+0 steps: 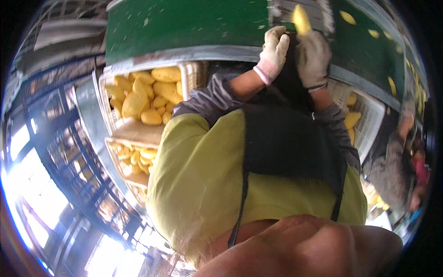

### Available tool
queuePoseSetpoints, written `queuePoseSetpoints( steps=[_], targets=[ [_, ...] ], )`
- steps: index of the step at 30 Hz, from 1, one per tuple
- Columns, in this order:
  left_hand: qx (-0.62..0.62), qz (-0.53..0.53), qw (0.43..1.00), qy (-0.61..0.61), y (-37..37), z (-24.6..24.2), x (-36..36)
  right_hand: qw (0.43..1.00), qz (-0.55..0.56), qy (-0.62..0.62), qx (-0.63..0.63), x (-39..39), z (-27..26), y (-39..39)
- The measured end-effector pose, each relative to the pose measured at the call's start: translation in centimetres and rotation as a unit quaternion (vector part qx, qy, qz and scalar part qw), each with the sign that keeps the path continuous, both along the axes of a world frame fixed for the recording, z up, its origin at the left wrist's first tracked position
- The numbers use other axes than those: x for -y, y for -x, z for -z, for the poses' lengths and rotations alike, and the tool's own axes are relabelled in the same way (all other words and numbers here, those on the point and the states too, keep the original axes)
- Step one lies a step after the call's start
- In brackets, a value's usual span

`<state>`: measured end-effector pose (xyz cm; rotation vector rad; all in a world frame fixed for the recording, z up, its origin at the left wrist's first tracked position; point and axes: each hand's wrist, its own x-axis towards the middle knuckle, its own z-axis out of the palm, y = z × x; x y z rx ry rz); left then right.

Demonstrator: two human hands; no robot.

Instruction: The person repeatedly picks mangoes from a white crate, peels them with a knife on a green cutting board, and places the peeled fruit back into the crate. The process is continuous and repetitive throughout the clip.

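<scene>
My right hand [313, 60], in a whitish knit glove, is blurred and grips a yellow squash [301, 19] whose tapered end points away from me. Beside it, to the left, my gloved left hand [273, 52] with a pink cuff is bent over the near edge of a green conveyor belt [187, 26]. Its palm side is hidden, so I cannot tell whether anything is in it. The two hands are apart, with a dark surface between them. Several yellow squash lie scattered on the green surface to the right, one loose squash [347, 17] among them.
Left of me stands a pale plastic crate [185, 81] filled with yellow squash, with another crate [110, 152] of squash behind it. A white crate [372, 121] with a few squash is at my right. Farther right, a person's gloved hand and sleeve [398, 145] reach toward the belt.
</scene>
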<state>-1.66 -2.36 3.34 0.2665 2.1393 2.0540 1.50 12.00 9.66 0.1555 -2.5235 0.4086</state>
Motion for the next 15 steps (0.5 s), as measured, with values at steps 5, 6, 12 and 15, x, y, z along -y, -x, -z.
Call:
queuePoseSetpoints(
  steps=[5,6,12,15],
  targets=[
    [-0.167,-0.192,0.966,0.049,3.5,-0.5,16.4,0.976,0.177,-0.084,0.093,-2.7,3.5,10.1],
    [-0.196,-0.261,0.944,0.046,4.7,-0.2,19.8,0.979,0.159,-0.071,0.105,-3.9,4.7,11.4],
    [0.055,-0.395,0.846,0.353,0.0,11.5,37.4,0.991,-0.016,0.02,0.133,-6.5,5.8,4.5],
    [0.213,0.004,0.749,0.627,-4.5,19.9,40.3,0.987,-0.123,0.053,0.093,-3.0,3.1,-4.3]
  ],
)
